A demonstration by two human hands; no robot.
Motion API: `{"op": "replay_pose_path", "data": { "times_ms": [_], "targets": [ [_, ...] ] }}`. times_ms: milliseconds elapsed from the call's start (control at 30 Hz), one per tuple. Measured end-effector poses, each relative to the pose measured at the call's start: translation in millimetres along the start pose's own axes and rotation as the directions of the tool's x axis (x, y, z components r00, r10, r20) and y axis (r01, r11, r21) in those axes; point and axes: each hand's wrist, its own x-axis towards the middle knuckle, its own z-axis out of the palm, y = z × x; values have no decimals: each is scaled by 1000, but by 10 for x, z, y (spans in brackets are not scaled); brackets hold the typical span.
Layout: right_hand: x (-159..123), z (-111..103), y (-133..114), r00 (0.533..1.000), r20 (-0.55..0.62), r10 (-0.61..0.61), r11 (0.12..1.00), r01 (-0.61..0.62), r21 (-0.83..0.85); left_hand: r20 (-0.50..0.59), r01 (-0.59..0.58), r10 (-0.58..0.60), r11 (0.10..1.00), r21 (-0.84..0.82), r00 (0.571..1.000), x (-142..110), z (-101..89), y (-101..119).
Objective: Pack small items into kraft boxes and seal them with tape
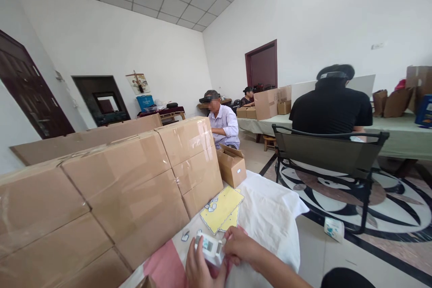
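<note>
My left hand [201, 266] is wrapped round a small white box [209, 248] with a grey and teal print on its face. At the box's right end my right hand [238, 245] is closed, its fingertips pinching the end; exactly what lies under them is hidden. Just beyond the box are yellow sheets [221, 207] with several small pale labels on the upper one. A small dark-edged tag [185, 236] lies on the tablecloth [270, 216] left of the sheets.
Taped cardboard boxes [131, 189] are stacked like a wall on the left. Behind the sheets stands an opened carton [232, 168]. A person in a light shirt [224, 121] sits across; another in black [330, 103] sits beyond a chair [327, 150]. A white roll [334, 229] lies on the floor.
</note>
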Motion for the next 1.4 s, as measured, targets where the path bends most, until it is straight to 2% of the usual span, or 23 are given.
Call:
{"op": "replay_pose_path", "data": {
  "times_ms": [100, 233, 467, 633, 800, 967, 1167, 1400],
  "targets": [
    [-15, -26, 17, 996, 78, 36, 999, -36, 3, 4, 0, 0, 1000, -20, 1000, 0, 4, -14],
    [-69, -53, 6, 974, 215, 69, 995, -51, -89, -1, -26, 26, 1000, -13, 1000, 4, 9, -33],
    [-112, -22, -64, 983, 169, 68, 994, -52, -97, -6, -40, 40, 999, 10, 999, 7, -9, -26],
    [-87, -4, -25, 984, 172, 48, 995, -32, -95, 20, -31, 31, 999, 5, 999, 18, -51, -8],
    [-66, -23, -8, 986, 154, 61, 994, -46, -100, 14, -76, 76, 996, 44, 997, 35, -79, -1],
    [-89, -25, -63, 984, 161, 71, 993, -55, -100, 14, -50, 50, 999, 20, 999, 36, -71, -11],
    [-105, 20, -126, 986, 116, 120, 984, -103, -142, 6, -58, 58, 998, 34, 998, 42, -89, 32],
    [-73, 10, -75, 987, 134, 93, 987, -75, -140, 33, -28, 27, 999, 17, 999, 28, -91, 11]
  ]
}}
